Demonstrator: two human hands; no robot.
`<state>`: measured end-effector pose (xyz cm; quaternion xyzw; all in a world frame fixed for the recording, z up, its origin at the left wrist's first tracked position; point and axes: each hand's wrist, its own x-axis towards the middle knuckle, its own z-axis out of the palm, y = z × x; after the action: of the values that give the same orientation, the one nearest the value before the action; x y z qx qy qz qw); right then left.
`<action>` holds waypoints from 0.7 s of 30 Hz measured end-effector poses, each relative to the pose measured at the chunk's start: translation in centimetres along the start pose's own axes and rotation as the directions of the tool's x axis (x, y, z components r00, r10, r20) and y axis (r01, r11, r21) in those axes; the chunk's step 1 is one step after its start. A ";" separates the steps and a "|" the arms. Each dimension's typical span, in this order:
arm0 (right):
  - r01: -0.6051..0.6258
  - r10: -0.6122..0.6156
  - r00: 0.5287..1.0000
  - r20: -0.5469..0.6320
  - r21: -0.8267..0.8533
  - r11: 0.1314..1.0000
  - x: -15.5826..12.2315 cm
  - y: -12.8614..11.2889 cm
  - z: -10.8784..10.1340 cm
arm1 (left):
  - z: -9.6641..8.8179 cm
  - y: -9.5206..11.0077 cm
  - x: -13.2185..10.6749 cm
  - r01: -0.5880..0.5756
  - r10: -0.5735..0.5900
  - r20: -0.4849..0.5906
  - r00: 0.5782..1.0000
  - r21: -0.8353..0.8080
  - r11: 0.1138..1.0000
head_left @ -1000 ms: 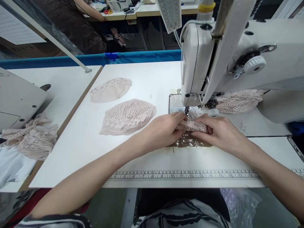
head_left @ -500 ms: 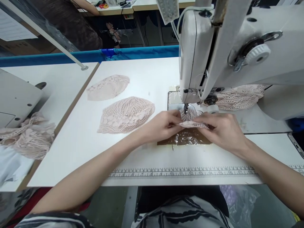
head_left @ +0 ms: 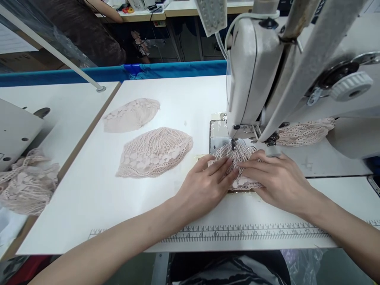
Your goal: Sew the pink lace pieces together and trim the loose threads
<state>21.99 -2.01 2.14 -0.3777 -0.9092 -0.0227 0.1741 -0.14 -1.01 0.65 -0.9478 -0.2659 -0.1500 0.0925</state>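
Note:
A pale pink lace piece [head_left: 237, 156] lies fanned out beneath the presser foot [head_left: 233, 144] of a white sewing machine [head_left: 246, 71]. My left hand [head_left: 209, 182] rests on its left side with the fingers stretched out flat. On the right side, my right hand [head_left: 274, 178] also lies with extended fingers pressing the lace. The lower scalloped edge of the piece shows between and below the fingertips. Part of the lace is hidden under both hands.
Two more lace pieces lie on the white table, a larger lace panel [head_left: 156, 152] and a paler panel [head_left: 132, 114] behind it. Bunched lace [head_left: 305, 132] sits behind the machine head, and a lace heap [head_left: 29, 182] at far left. A ruler strip [head_left: 219, 233] runs along the front edge.
Both hands have gone from pinching the folded lace edge to lying flat on it. The lace is now spread open toward me. The view has shifted slightly.

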 end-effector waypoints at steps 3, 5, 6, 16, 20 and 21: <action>0.002 -0.003 1.000 -0.020 -0.024 1.000 0.1 -0.1 0.1 | 0.1 -0.1 0.1 0.012 -0.012 0.002 1.000 0.001 1.000; 0.000 -0.002 0.999 -0.036 -0.040 0.999 0.3 -0.2 0.1 | 0.1 -0.3 0.2 0.024 -0.024 0.002 1.000 -0.016 1.000; -0.003 0.001 0.999 -0.042 -0.045 0.999 0.3 -0.2 0.2 | 0.2 -0.4 0.3 0.031 -0.031 0.000 1.000 -0.030 0.999; -0.035 0.027 0.997 -0.075 -0.108 0.994 0.6 0.7 1.4 | 0.8 -1.6 1.1 0.071 -0.071 -0.003 0.997 -0.030 0.997; -0.039 0.028 0.996 -0.087 -0.135 0.990 0.8 1.3 1.9 | 1.2 -2.0 1.4 0.083 -0.083 0.005 0.997 -0.026 0.996; -0.042 0.029 0.995 -0.092 -0.145 0.989 0.8 1.4 2.0 | 1.2 -2.1 1.5 0.089 -0.088 0.011 0.996 -0.027 0.996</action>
<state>21.83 -0.08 0.39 -0.4043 -0.8894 -0.1031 0.1868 0.22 1.75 0.19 -0.9370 -0.3059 -0.1532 0.0714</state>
